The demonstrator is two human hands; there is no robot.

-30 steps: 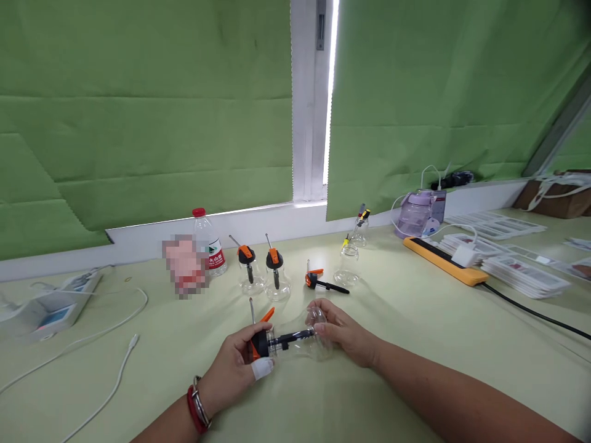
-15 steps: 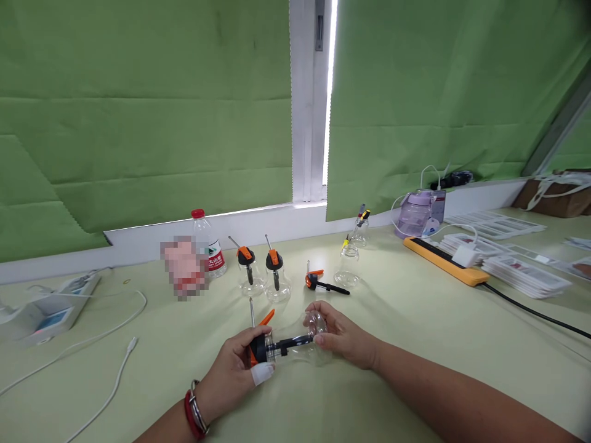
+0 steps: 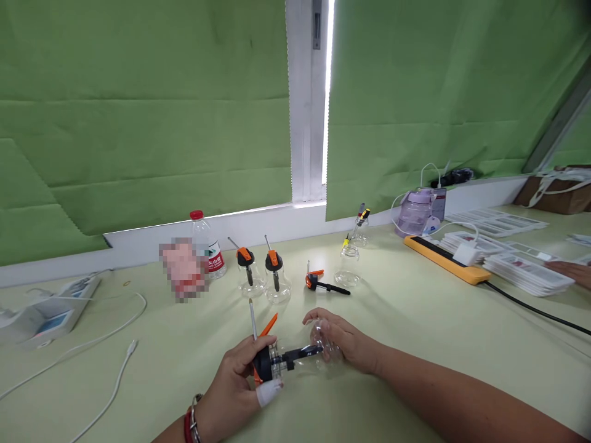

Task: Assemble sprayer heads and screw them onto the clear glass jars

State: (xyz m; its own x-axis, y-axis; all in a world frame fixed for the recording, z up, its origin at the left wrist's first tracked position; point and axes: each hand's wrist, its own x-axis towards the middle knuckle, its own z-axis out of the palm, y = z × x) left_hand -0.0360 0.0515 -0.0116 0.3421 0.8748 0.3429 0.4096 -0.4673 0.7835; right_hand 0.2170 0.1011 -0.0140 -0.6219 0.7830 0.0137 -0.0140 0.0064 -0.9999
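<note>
A clear glass bottle [image 3: 302, 360] lies on its side in the air between my hands, a black stem inside it. My left hand [image 3: 244, 375], its thumb wrapped in white, is closed round the black and orange cap [image 3: 263, 364] at the bottle's neck. From the cap a metal spout and an orange lever stick up. My right hand [image 3: 344, 338] is curled round the bottle's wide base. Two similar capped bottles [image 3: 252, 280] [image 3: 277, 288] stand behind. A loose cap with a black stem [image 3: 327, 286] lies near an open glass bottle [image 3: 347, 274].
A water bottle [image 3: 213, 255] and a blurred pink item [image 3: 183, 267] stand back left. White cables and a power strip [image 3: 64, 314] lie left. On the right are an orange power strip [image 3: 443, 259], a purple jug [image 3: 414, 214], stacked cards [image 3: 526, 275] and another person's hand [image 3: 572, 271].
Both hands and the held bottle have shifted slightly right and nearer me. My right fingers sit differently on the base. Another person's hand has appeared at the right edge.
</note>
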